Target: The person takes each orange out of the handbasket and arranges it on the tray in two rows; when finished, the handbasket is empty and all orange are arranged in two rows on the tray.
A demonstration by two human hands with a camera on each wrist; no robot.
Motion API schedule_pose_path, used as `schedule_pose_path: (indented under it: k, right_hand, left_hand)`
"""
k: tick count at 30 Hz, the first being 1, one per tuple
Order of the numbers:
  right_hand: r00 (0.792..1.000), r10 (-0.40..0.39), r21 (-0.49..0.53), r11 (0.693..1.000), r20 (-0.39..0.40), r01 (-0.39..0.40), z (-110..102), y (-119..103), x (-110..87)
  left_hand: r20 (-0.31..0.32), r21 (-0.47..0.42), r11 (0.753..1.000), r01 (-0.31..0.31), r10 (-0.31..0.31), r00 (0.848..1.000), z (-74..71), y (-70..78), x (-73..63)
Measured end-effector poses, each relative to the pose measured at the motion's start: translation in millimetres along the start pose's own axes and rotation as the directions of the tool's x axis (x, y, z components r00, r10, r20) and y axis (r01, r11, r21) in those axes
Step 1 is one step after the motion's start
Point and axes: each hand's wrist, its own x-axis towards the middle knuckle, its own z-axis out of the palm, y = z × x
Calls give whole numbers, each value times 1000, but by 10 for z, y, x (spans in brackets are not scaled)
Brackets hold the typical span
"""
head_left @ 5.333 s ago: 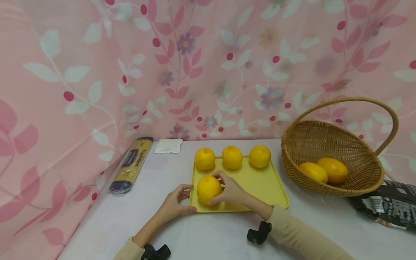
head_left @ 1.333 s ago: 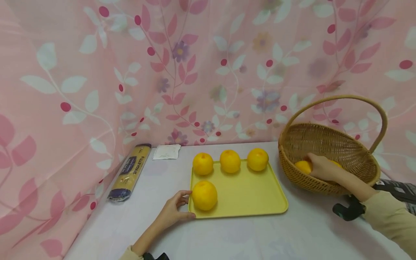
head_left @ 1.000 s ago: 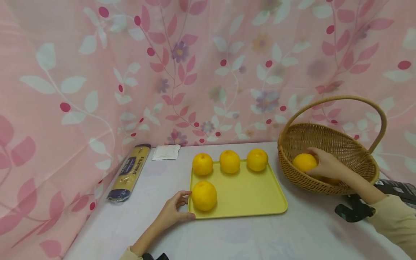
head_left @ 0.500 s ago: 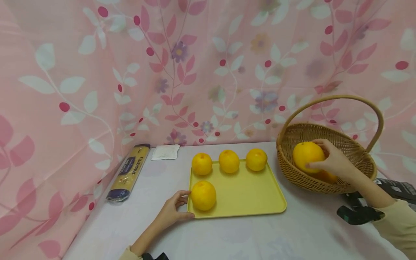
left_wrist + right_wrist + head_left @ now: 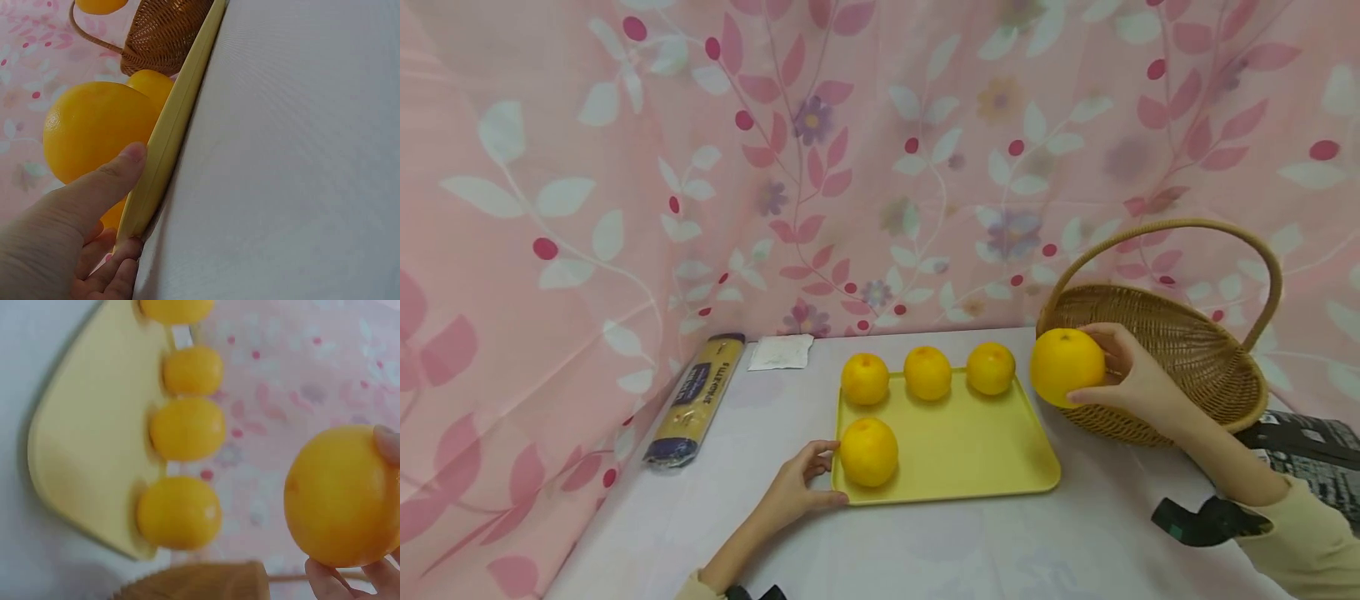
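My right hand (image 5: pixel 1138 387) grips an orange (image 5: pixel 1063 367) from its right side, thumb and fingers around it, raised in front of the wicker basket (image 5: pixel 1195 342). In the right wrist view this orange (image 5: pixel 340 494) is held between thumb and fingertips. My left hand (image 5: pixel 793 487) holds the near left corner of the yellow tray (image 5: pixel 970 450), the thumb (image 5: pixel 131 162) against its rim and fingers round the corner. One orange (image 5: pixel 869 452) sits on the tray beside that hand. Three more oranges (image 5: pixel 927 372) stand in a row along the far edge.
Left of the tray lies a spaghetti pack (image 5: pixel 696 400), with a flat white packet (image 5: pixel 781 352) behind it. A black printed bag (image 5: pixel 1307 450) is at the right, partly behind the basket and arm. A pink floral curtain (image 5: pixel 700 208) closes off the back.
My right hand set an orange down at the tray's near left, reached into the basket, took another orange, and lifted it out leftwards over the basket's rim. My left hand stays on the tray corner.
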Motion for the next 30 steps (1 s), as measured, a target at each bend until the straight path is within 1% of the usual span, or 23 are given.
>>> schedule_pose_path:
  k: [3,5,6,10,13,17,19,24,28,30]
  right_hand:
    - [999,-34,40,999,30,33,198,1,27]
    - [998,-37,35,999,45,35,321,24,46]
    - [998,-35,35,999,51,33,380,39,56]
    - [996,14,55,998,86,-18,634,116,76]
    - [992,31,73,997,123,-41,843,188,76]
    - [984,27,57,998,174,-37,1098,304,73]
    - [981,30,61,997,192,-42,1206,349,81]
    - [979,22,90,995,201,-41,1418,431,106]
    - [978,14,132,990,206,-43,1531,532,87]
    - [977,14,147,988,215,-46,1575,575,72]
  left_hand:
    - [-8,-5,1000,7,-7,1000,-6,4,-18]
    - [-8,2,1000,15,-15,1000,-9,10,-25]
    - [-7,2,1000,20,-20,1000,-11,10,-26]
    - [-5,22,1000,21,-21,1000,-12,38,-12]
    - [-2,3,1000,-4,4,1000,-11,135,-5]
    - [11,-34,999,-19,19,1000,-10,288,-10]
    - [9,-23,1000,-7,7,1000,-13,322,-18]
    - [-13,16,1000,0,1,1000,-30,352,-45]
    - [-4,9,1000,20,-20,1000,-28,354,-39]
    - [6,-8,1000,25,-25,1000,-23,338,-38]
